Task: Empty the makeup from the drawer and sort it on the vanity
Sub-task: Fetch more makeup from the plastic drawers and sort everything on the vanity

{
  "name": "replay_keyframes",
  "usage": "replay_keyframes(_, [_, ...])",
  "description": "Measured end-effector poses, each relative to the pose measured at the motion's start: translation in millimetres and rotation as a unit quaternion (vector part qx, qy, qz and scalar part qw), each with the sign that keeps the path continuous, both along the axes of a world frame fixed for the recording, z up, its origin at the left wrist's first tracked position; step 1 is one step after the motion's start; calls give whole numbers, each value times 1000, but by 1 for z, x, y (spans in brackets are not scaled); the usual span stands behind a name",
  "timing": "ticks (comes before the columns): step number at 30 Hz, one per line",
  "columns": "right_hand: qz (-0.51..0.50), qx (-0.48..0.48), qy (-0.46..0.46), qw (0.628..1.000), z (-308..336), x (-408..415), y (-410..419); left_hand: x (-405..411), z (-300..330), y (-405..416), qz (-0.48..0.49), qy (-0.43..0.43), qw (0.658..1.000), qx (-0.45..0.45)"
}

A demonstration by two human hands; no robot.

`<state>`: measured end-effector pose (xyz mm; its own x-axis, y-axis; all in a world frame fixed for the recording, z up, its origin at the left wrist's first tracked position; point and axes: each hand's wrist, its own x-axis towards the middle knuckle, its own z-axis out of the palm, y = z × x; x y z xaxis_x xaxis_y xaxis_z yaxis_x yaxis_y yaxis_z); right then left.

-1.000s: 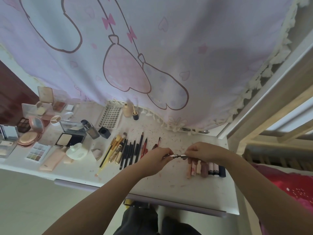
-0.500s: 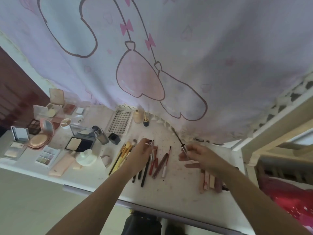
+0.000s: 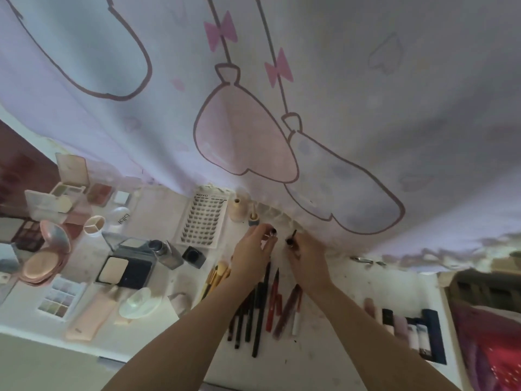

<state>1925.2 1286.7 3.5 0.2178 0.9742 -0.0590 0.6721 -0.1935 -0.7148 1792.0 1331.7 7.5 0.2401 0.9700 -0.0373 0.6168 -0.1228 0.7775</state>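
One head-worn wide-angle view looks forward and down over the vanity. It sits close above both forearms. The curtain fills its upper half.

This is a bedroom in a home, at a table used for makeup. A white vanity lies under both hands, and it is covered with makeup. Left of the hands are open powder cases, little color palettes and a tray of fake lashes. Under the wrists lies a row of pencils and brushes. Right of the hands stands a row of lipsticks. Past the fingers hangs a soft purple curtain with pink bows and cartoon shapes (the kind a child might pick).
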Motion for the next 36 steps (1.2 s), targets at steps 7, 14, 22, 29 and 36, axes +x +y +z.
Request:
replay_keyframes(7, [-8,-9,-11,1000,-13,-5,13,-1,-19,12,-37,32,999,2])
replay_keyframes(14, [-17,-26,-10,999,-16,-5,14,1,-24,12,-50,41,998,-15])
replay_keyframes(22, [-20,-19,-2,1000,-19,-4,14,3,-28,13,-55,53,997,-23])
replay_keyframes(29, [3,-39,36,999,-2,5,-1,-6,-17,9,-37,50,997,-52])
replay_keyframes(36, [29,-87,-20,996,30,68,-74,9,20,-59,64,3,996,56])
